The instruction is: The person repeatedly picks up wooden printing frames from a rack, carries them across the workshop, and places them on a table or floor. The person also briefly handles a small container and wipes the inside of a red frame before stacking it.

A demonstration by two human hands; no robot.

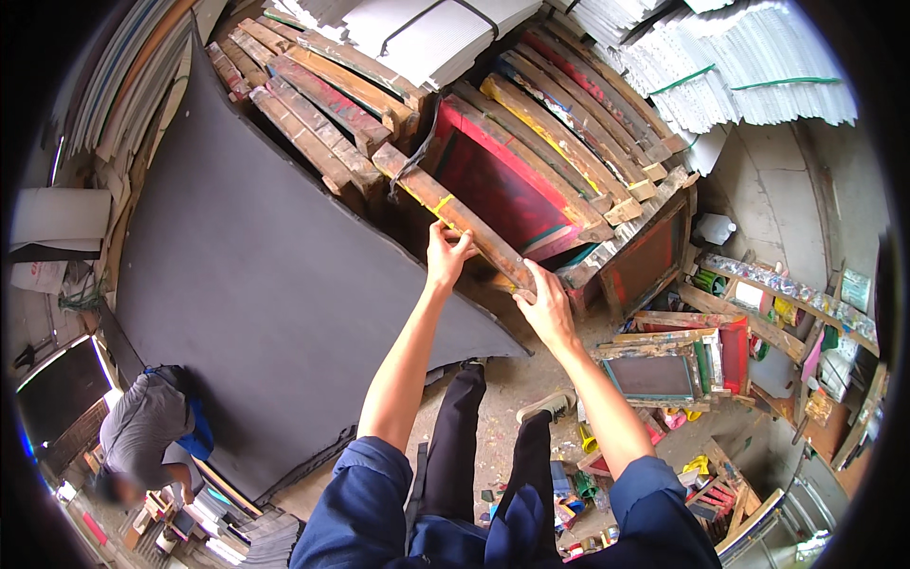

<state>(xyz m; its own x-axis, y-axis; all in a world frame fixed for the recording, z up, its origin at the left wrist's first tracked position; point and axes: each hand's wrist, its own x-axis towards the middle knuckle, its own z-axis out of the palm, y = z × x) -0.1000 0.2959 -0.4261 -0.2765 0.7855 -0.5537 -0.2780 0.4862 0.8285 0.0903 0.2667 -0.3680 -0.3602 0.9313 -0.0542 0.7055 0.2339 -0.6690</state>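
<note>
A worn wooden screen-printing frame (pixel 485 239) with yellow paint marks stands on edge at the near side of a row of similar frames. My left hand (pixel 449 254) grips its upper bar near the middle, with the thumb and fingers bent over the wood. At the bar's near right end, my right hand (pixel 548 302) closes round the corner. Directly behind it is a frame with a red-edged mesh (pixel 502 175). A dark cord (pixel 409 169) hangs over the held bar's far end. The lower part of the held frame is hidden.
A large dark grey board (pixel 256 266) covers the left side. More wooden frames (pixel 322 104) stand beyond it, with white sheet stacks (pixel 427 38) behind. At right, frames (pixel 654 375) lean near paint-stained shelving (pixel 796 299). Another person (pixel 142 427) bends over at lower left.
</note>
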